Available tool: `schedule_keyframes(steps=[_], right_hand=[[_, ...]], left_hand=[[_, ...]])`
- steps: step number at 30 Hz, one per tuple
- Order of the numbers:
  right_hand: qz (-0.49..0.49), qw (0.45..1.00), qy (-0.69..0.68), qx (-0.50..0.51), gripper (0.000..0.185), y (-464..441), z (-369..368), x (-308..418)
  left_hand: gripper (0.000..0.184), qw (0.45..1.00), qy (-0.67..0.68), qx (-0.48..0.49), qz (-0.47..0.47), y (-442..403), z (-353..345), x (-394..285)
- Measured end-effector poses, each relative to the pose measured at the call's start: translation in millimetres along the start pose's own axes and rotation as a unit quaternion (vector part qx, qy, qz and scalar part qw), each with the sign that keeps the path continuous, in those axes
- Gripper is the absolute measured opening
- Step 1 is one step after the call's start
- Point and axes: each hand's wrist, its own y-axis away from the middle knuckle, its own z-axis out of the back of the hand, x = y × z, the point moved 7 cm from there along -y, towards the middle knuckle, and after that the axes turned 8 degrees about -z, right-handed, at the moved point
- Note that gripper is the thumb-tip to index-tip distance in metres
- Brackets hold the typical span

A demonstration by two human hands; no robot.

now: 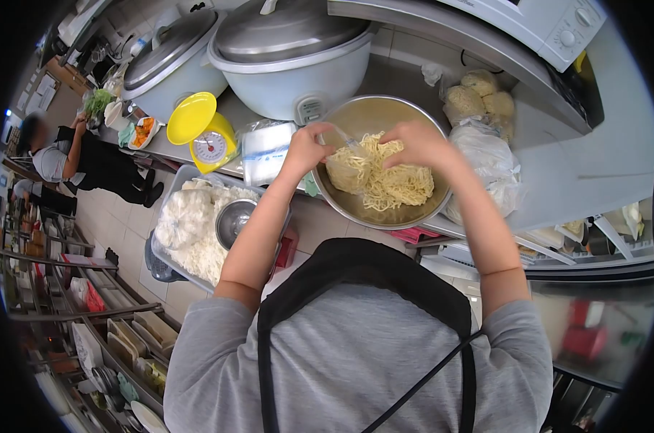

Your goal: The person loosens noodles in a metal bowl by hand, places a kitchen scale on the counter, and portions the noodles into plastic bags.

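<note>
A large steel bowl holds a heap of pale yellow noodles. Over its left rim, my left hand pinches the edge of a clear plastic bag, which hangs down into the bowl with some noodles in or behind it. My right hand is inside the bowl on the right, its fingers curled into the top of the noodles and strands bunched at the fingertips. The bag's lower part is hard to make out against the noodles.
Left of the bowl are a packet of plastic bags and a yellow scale. Rice cookers stand behind. Bagged noodle portions lie right. A tub of rice with a metal bowl sits lower left. A co-worker stands far left.
</note>
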Motion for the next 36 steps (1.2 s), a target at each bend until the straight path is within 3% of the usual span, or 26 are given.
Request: schedule_keyframes(steps=[3,5,6,7,9,11,14,15,17,22,24,28,31,32,34,36], right_hand=[[-0.034,0.996,-0.044,-0.071,0.046,-20.9,-77.2,-8.1],[-0.068,0.994,0.013,-0.08,0.044,-32.0,-108.2,-19.1],[-0.046,0.995,-0.034,-0.077,0.032,-44.7,-120.2,-34.5],[-0.044,0.995,-0.035,-0.078,0.032,-53.3,-108.3,-41.1],[-0.052,0.933,-0.354,-0.031,0.021,-63.8,-74.3,-49.4],[0.066,0.914,-0.393,-0.071,0.013,-65.7,-23.3,-25.4],[0.029,0.89,-0.456,0.009,0.011,-60.6,13.6,14.8],[0.029,0.89,-0.456,0.009,0.011,-63.8,11.6,23.5],[0.086,0.967,-0.235,-0.036,0.016,-64.5,10.7,47.6],[0.133,0.967,-0.212,-0.046,0.018,-62.6,19.5,67.5],[0.108,0.952,-0.271,-0.096,0.019,-52.9,57.8,68.8],[0.114,0.958,-0.242,-0.102,0.021,-41.6,100.2,81.0],[0.158,0.969,-0.18,-0.065,0.02,-56.2,53.2,80.4],[0.157,0.969,-0.179,-0.067,0.02,-60.2,37.2,74.0],[0.136,0.971,-0.191,0.04,0.018,-65.6,-7.4,62.6],[0.103,0.981,-0.164,0.03,0.017,-60.8,-16.8,43.8]], left_hand=[[0.044,0.999,0.044,-0.021,0.018,-0.6,1.3,7.2],[0.044,0.997,0.06,-0.037,0.021,-1.4,6.8,10.5],[0.045,0.998,0.052,-0.033,0.031,-0.6,10.2,14.4],[0.047,0.998,0.044,-0.029,0.042,-0.3,12.8,17.2],[0.05,0.997,0.059,-0.018,0.039,0.6,12.6,16.1],[0.052,0.996,0.076,-0.005,0.036,0.6,8.5,14.1],[0.056,0.995,0.095,0.026,0.029,-1.3,-1.5,6.7],[0.056,0.995,0.085,0.038,0.029,-1.2,-3.6,2.7],[0.057,0.996,0.074,0.049,0.028,-0.7,-3.1,-4.8],[0.059,0.995,0.05,0.072,0.046,-0.5,0.1,3.8],[0.062,0.995,0.05,0.074,0.035,1.2,0.8,0.0],[0.066,0.996,0.056,0.074,0.015,0.1,-1.3,5.1],[0.065,0.994,0.034,0.088,0.057,1.8,-0.1,4.5],[0.065,0.994,0.034,0.089,0.055,1.2,-0.4,3.9],[0.066,0.994,0.069,0.082,0.028,0.3,0.4,0.0],[0.066,0.994,0.072,0.079,0.028,2.0,1.8,0.3]])
